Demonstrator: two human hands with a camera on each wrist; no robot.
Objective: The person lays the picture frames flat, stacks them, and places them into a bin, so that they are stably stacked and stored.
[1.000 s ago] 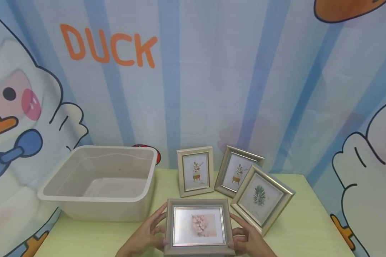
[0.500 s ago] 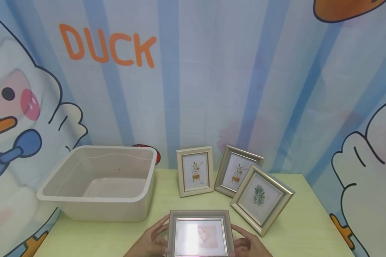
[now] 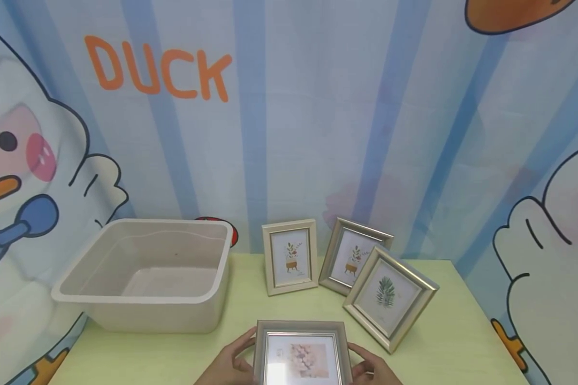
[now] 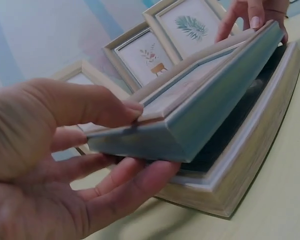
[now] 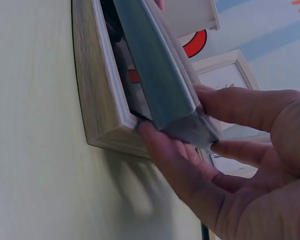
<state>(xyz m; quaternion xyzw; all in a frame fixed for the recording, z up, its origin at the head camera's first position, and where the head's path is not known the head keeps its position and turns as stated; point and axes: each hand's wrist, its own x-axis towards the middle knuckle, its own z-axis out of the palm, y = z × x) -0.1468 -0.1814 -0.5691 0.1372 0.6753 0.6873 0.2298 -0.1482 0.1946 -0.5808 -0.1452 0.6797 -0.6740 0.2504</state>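
Observation:
A silver-beige photo frame (image 3: 301, 358) with a pink flower picture is held between both hands at the front edge of the head view. My left hand (image 3: 230, 363) pinches its left end, thumb on the face and fingers underneath in the left wrist view. At the opposite end, my right hand (image 3: 373, 369) grips the corner between thumb and fingers. Directly below lies a second frame (image 4: 262, 140) with wood-grained sides, flat on the table and mostly covered. The held frame tilts over it, leaving a dark wedge-shaped gap between the two.
Three photo frames stand at the back: a cream one (image 3: 291, 256), a silver one (image 3: 349, 256) with a similar plant picture, and a gold-toned one (image 3: 387, 289) with a green leaf overlapping it. A large beige plastic tub (image 3: 149, 315) sits at left on the pale-green table (image 3: 462, 326).
Both hands have brought the flower-picture frame down and closer to the body, so its lower part now leaves the head view. The standing frames and tub stay put.

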